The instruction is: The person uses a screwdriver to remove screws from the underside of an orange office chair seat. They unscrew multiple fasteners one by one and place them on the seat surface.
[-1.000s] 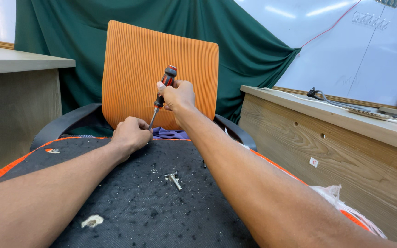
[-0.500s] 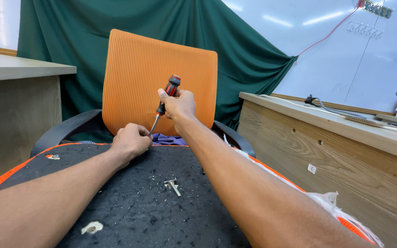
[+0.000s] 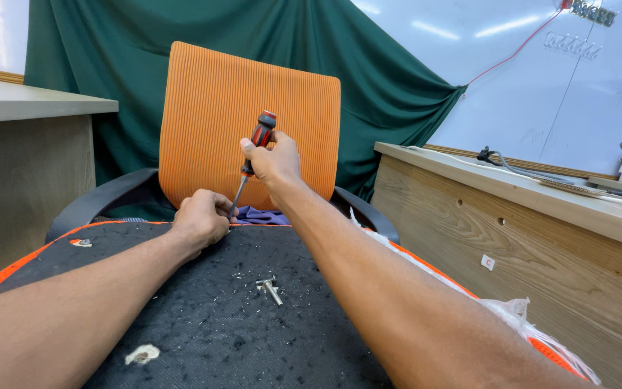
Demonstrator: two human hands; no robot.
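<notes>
My right hand (image 3: 273,160) grips the red and black handle of a screwdriver (image 3: 252,153), held upright with a slight tilt, its shaft pointing down toward my left hand. My left hand (image 3: 199,216) is closed at the shaft's tip, resting on the far edge of a black fabric seat underside (image 3: 203,317) with an orange rim. What the left fingers pinch is hidden. A loose metal bolt (image 3: 271,287) lies on the black fabric, a little nearer to me than both hands.
An orange ribbed chair back (image 3: 250,101) stands behind the hands, before a green curtain (image 3: 390,79). Black armrests (image 3: 95,205) curve on both sides. A wooden counter (image 3: 541,238) runs along the right, a wooden desk (image 3: 23,158) is at left. Crumpled plastic (image 3: 541,324) lies at right.
The screwdriver handle has tipped slightly left and my right hand has turned on it. My left hand stays at the tip. The view has shifted a little.
</notes>
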